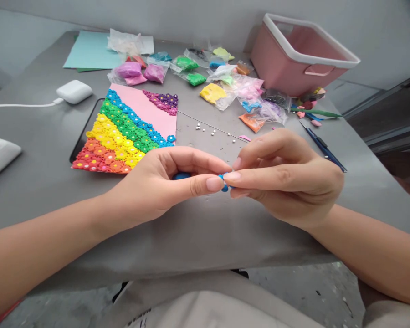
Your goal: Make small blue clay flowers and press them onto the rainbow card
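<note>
Between my two hands is a small blue clay flower [224, 186], pinched at the fingertips. My left hand [171, 180] grips its left side with thumb and forefinger, and a lump of blue clay [181, 175] shows inside the curl of those fingers. From the right, the fingertips of my right hand [283, 177] press on the same flower and hide part of it. Beyond my left hand lies a pink card [130, 98] covered with bands of small clay flowers in red, orange, yellow, green, blue and purple. Part of the card's surface is bare pink.
Bags of coloured clay [213, 93] spread across the back of the grey table [198, 237]. A pink bin [283, 64] stands back right, a blue pen-like tool [324, 146] lies at right. White beads [205, 130] and a thin rod [194, 119] lie mid-table; a white earbud case [74, 92] sits left.
</note>
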`<state>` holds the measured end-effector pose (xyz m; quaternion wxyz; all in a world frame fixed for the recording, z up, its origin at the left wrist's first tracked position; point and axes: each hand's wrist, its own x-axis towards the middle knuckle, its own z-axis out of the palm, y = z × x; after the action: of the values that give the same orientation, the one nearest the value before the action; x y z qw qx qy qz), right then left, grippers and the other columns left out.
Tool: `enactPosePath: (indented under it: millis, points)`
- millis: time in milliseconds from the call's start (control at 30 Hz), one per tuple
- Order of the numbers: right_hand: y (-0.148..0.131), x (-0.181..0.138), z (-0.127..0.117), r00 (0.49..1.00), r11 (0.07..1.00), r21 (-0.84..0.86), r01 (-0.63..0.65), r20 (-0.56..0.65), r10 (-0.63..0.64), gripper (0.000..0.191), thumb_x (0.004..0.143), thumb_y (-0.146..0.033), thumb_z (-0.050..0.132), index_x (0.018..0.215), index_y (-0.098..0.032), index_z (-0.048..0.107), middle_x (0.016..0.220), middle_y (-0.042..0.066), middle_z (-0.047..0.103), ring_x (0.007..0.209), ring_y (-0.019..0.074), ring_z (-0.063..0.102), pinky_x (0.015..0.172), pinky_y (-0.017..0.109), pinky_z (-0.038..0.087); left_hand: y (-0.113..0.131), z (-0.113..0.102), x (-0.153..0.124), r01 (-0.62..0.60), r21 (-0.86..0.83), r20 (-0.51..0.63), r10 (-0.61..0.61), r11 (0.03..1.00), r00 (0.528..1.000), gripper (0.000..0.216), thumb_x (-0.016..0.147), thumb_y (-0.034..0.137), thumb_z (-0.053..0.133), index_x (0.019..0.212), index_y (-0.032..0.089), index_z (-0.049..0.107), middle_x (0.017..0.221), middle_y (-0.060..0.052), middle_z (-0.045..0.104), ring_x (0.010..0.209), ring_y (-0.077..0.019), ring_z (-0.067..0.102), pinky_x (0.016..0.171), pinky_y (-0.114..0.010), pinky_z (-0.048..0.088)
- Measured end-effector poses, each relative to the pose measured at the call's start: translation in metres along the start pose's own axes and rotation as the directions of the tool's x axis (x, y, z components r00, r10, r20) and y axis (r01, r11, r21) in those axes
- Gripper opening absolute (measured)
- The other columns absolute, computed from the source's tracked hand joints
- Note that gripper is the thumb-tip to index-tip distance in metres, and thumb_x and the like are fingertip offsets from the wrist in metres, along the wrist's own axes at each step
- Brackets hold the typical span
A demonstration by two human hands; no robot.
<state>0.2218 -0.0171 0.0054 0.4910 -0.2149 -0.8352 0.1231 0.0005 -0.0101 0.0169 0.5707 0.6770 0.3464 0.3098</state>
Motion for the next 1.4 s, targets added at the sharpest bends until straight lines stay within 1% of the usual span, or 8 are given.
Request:
enactPosePath:
  millis: [233, 433, 567, 800, 1033, 1167, 1267, 1400]
  points:
    - [0.003, 0.001, 0.001, 0.997, 0.997, 0.03, 0.077, -0.008, -0.077, 0.018, 0.091, -0.014, 0.069, 0.102, -0.026, 0.077, 0.089, 0.001, 0.063, 0.071, 0.01, 0.063, 0.054, 0.022, 0.055, 0.0, 0.0, -0.001, 0.003, 0.017, 0.0, -0.003, 1.0, 1.0, 0.016, 0.088, 0.042, 0.075, 0.089, 0.027, 0.08, 0.084, -0.001, 0.08, 0.082, -0.0195, 0.076, 0.073, -0.029, 0.063]
    - [0.004, 0.004, -0.004, 0.996, 0.997, -0.034, 0.075, 0.043, -0.073, 0.018, 0.093, -0.033, 0.072, 0.11, -0.031, 0.075, 0.087, 0.001, 0.063, 0.07, 0.0119, 0.063, 0.059, 0.026, 0.058, -0.004, 0.002, -0.001, -0.006, -0.09, -0.008, 0.006, 0.996, 1.0, 0.01, 0.087, 0.036, 0.077, 0.095, 0.032, 0.082, 0.097, 0.002, 0.082, 0.09, -0.0178, 0.077, 0.078, -0.027, 0.064]
    - [0.004, 0.005, -0.004, 0.996, 0.998, -0.001, 0.064, 0.069, -0.063, 0.016, 0.095, -0.028, 0.069, 0.109, -0.03, 0.075, 0.088, 0.002, 0.063, 0.07, 0.012, 0.064, 0.061, 0.027, 0.058, -0.002, 0.002, -0.001, 0.039, -0.149, 0.034, -0.034, 0.988, 0.999, 0.007, 0.086, 0.031, 0.079, 0.092, 0.032, 0.083, 0.099, 0.003, 0.082, 0.091, -0.0164, 0.077, 0.079, -0.023, 0.064]
    - [0.005, 0.006, -0.003, 0.996, 0.997, 0.048, 0.059, 0.071, -0.062, 0.012, 0.092, -0.027, 0.072, 0.103, -0.024, 0.075, 0.085, 0.003, 0.062, 0.07, 0.0116, 0.063, 0.062, 0.026, 0.058, 0.002, 0.002, -0.001, 0.069, -0.182, 0.049, -0.061, 0.981, 0.997, 0.01, 0.08, 0.022, 0.083, 0.086, 0.03, 0.083, 0.09, 0.005, 0.082, 0.086, -0.0141, 0.077, 0.074, -0.018, 0.063]
    - [0.004, 0.008, -0.005, 0.995, 0.999, -0.002, 0.036, 0.091, -0.036, 0.011, 0.093, -0.031, 0.071, 0.103, -0.027, 0.074, 0.084, 0.001, 0.065, 0.068, 0.0112, 0.063, 0.058, 0.025, 0.057, 0.002, 0.005, 0.001, 0.136, -0.272, 0.035, -0.132, 0.953, 0.991, 0.014, 0.073, 0.016, 0.087, 0.08, 0.027, 0.081, 0.078, 0.006, 0.078, 0.079, -0.0098, 0.074, 0.069, -0.013, 0.058]
    - [0.005, 0.007, -0.001, 1.0, 1.0, 0.022, 0.022, 0.016, -0.023, 0.016, 0.092, -0.038, 0.072, 0.101, -0.025, 0.075, 0.081, 0.001, 0.065, 0.065, 0.0114, 0.061, 0.055, 0.025, 0.056, 0.001, 0.005, -0.001, 0.144, -0.328, -0.003, -0.154, 0.933, 0.988, 0.018, 0.069, 0.014, 0.09, 0.08, 0.026, 0.081, 0.078, 0.006, 0.076, 0.073, -0.0061, 0.068, 0.064, -0.009, 0.053]
    - [0.006, 0.005, 0.004, 0.999, 0.999, 0.04, -0.005, -0.042, 0.007, 0.021, 0.085, -0.041, 0.079, 0.098, -0.025, 0.075, 0.081, 0.001, 0.064, 0.062, 0.0113, 0.059, 0.053, 0.026, 0.055, 0.0, 0.004, -0.003, 0.127, -0.36, -0.03, -0.148, 0.924, 0.989, 0.023, 0.067, 0.01, 0.09, 0.082, 0.024, 0.079, 0.08, 0.006, 0.075, 0.07, -0.0048, 0.064, 0.062, -0.009, 0.052]
    - [0.005, 0.003, 0.006, 1.0, 0.999, 0.04, -0.015, -0.024, 0.016, 0.019, 0.081, -0.034, 0.083, 0.094, -0.022, 0.075, 0.082, 0.002, 0.065, 0.063, 0.0111, 0.059, 0.052, 0.025, 0.053, -0.002, 0.003, -0.003, 0.12, -0.41, -0.013, -0.137, 0.904, 0.99, 0.028, 0.067, 0.006, 0.089, 0.082, 0.023, 0.073, 0.083, 0.007, 0.075, 0.076, -0.0057, 0.067, 0.067, -0.01, 0.054]
